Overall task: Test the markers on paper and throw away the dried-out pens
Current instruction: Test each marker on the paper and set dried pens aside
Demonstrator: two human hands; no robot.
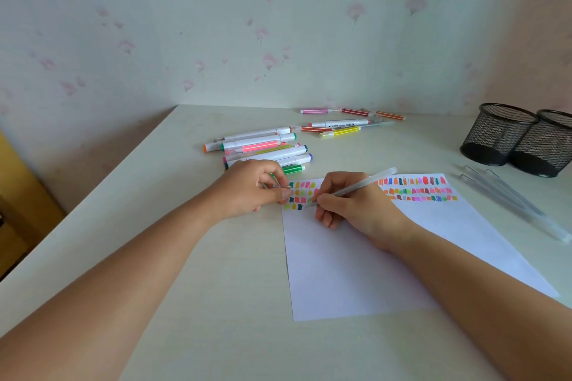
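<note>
A white sheet of paper [356, 263] lies on the table, with rows of coloured test swatches along its top edge. My right hand [349, 204] grips a clear-barrelled pen [359, 187], its tip down on the paper at the left end of the swatches. My left hand [257, 187] rests at the paper's top left corner and pinches a small thing that looks like a pen cap [275, 185]. Behind my left hand lies a pile of markers [263, 147]. A second group of markers [343, 124] lies farther back.
Two black mesh pen cups [520, 139] stand at the right, close to the wall. A few clear pens [510, 201] lie on the table right of the paper. The wallpapered wall closes the back, and the table's left edge runs diagonally.
</note>
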